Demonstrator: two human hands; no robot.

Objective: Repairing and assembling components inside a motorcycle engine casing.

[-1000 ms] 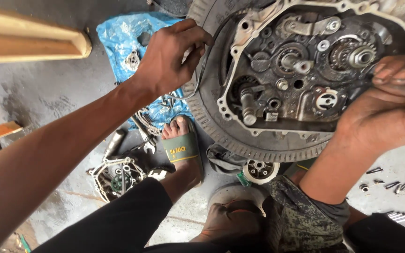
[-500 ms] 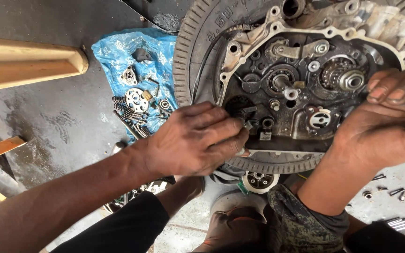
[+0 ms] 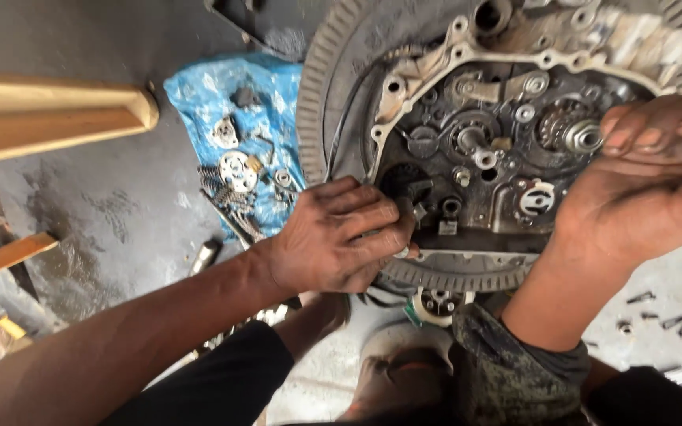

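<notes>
An open engine case (image 3: 507,150) with gears and shafts inside sits on a round toothed ring (image 3: 319,110) on the floor. My left hand (image 3: 337,237) rests on the case's lower left edge, fingertips pressed on a small dark part (image 3: 420,207) inside; whether it grips the part is unclear. My right hand (image 3: 649,185) lies over the case's right side, fingers curled near a small gear (image 3: 574,134). What it holds, if anything, is hidden.
A blue plastic sheet (image 3: 234,110) at left carries springs, small plates and bolts. A wooden beam (image 3: 49,118) juts in from the left. Loose bolts (image 3: 672,319) lie on the floor at right. My knees and a foot show at the bottom.
My left hand came down from the case's upper left rim to its lower left edge and now presses inside the case. The right hand stayed on the right side.
</notes>
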